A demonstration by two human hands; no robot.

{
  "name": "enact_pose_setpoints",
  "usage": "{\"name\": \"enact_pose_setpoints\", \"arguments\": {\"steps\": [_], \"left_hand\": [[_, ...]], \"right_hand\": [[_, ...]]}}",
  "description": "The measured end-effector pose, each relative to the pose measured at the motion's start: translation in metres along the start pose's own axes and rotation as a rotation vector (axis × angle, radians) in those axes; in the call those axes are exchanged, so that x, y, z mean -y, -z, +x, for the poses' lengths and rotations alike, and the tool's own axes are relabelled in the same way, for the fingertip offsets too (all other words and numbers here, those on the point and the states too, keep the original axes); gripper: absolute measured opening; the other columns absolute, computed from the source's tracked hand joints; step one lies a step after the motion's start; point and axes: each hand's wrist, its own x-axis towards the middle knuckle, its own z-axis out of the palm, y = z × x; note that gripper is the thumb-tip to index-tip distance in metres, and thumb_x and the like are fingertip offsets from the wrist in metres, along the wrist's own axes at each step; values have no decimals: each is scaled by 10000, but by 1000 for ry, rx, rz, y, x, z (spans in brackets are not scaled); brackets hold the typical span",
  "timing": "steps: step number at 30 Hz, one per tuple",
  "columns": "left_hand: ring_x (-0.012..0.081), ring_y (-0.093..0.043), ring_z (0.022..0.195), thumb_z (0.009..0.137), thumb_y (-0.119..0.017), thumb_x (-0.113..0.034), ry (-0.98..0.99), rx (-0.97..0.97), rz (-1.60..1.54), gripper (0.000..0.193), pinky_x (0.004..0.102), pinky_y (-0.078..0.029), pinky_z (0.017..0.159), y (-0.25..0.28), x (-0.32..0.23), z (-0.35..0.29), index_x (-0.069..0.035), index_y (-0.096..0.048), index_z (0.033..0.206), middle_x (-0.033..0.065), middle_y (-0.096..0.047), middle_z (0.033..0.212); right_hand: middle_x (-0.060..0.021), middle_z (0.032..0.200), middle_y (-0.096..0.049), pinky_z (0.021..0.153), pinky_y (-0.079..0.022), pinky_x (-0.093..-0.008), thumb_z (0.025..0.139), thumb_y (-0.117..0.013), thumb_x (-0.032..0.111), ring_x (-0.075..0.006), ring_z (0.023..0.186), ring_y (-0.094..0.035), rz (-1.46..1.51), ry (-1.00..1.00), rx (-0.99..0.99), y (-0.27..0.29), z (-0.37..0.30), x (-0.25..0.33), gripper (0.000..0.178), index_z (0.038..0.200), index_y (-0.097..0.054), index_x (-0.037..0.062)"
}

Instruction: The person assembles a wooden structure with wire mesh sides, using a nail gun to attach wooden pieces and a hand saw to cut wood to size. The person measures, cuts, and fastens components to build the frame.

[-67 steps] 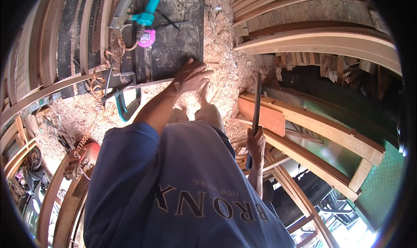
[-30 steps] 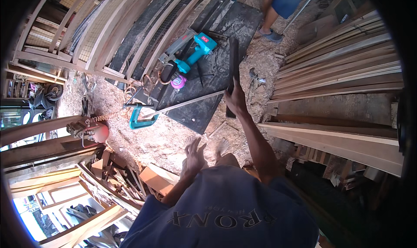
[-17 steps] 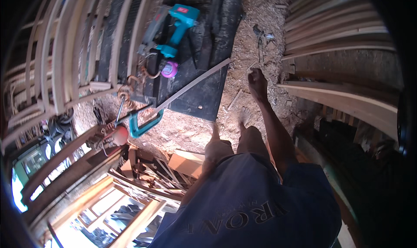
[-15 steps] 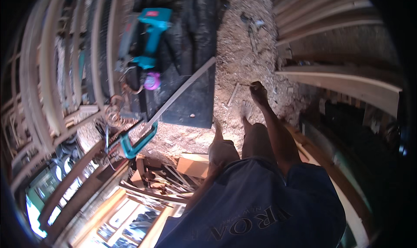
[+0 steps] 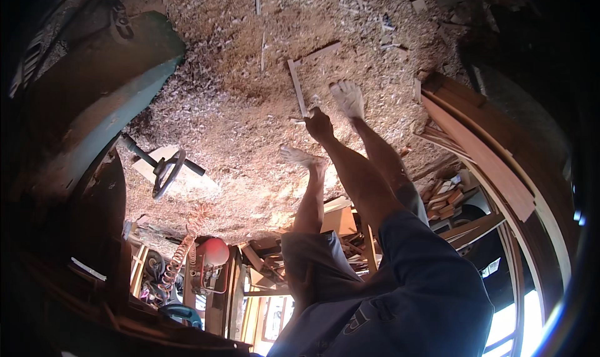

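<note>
My right hand [image 5: 320, 125] is stretched out ahead, low over the shavings, with its fingers closed. A short thin stick [image 5: 297, 120] pokes out from its left side; its kind is too small to make out. Just beyond the knuckles, a narrow wooden strip [image 5: 297, 88] lies on the floor, its near end by the hand. A second, darker strip [image 5: 319, 53] slants away from its far end. Against my shorts [image 5: 322, 263], in deep shade, my left hand [image 5: 303, 292] shows only dimly, and its fingers cannot be made out.
My bare feet [image 5: 348, 99] stand on the shavings-covered floor [image 5: 231, 107]. A green machine [image 5: 137, 88] with a handwheel [image 5: 169, 174] is at the left. Long boards [image 5: 481, 151] line the right. A red tank [image 5: 214, 252], a coiled hose [image 5: 178, 257] and wood offcuts [image 5: 447, 198] lie nearer.
The view has swung away from the dark bench with the teal power tool to the open floor and green machine. My right hand stays closed on the thin stick, now beside the wooden strip.
</note>
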Motion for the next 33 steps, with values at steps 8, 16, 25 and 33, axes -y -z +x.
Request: {"name": "enact_pose_setpoints", "arguments": {"steps": [8,16,25,33], "left_hand": [[410,-496,1306,857,-707,-491,-57,-89,21,864,490,-421,1070,2,38,-12,-4,-375,1489,282,-506,1399],[389,-565,1224,903,-663,-428,-286,-19,110,707,477,-466,1005,-2,-2,-37,-72,-421,1464,240,-558,1338],[370,-618,1152,932,-627,-376,-886,-30,59,557,463,-499,947,86,-102,-150,-129,-486,1411,196,-626,1250],[353,-666,1088,958,-595,-330,-1166,-200,-11,436,451,-528,896,127,30,-258,-179,-543,1363,157,-686,1172]], "right_hand": [[-149,962,-703,806,-591,-459,944,-645,225,-324,937,-700,432,-53,187,11,0,46,264,1149,-616,62],[-109,866,-638,648,-603,-363,991,-560,103,-197,744,-677,857,50,445,259,-144,110,256,1217,-510,-6],[-184,1011,-706,851,-544,-476,794,-653,445,-374,965,-683,-1388,681,182,437,-253,87,413,963,-707,73],[-115,1105,-717,894,-543,-447,896,-646,379,-296,1051,-689,-952,1244,664,243,-472,162,331,1100,-691,122]]}}
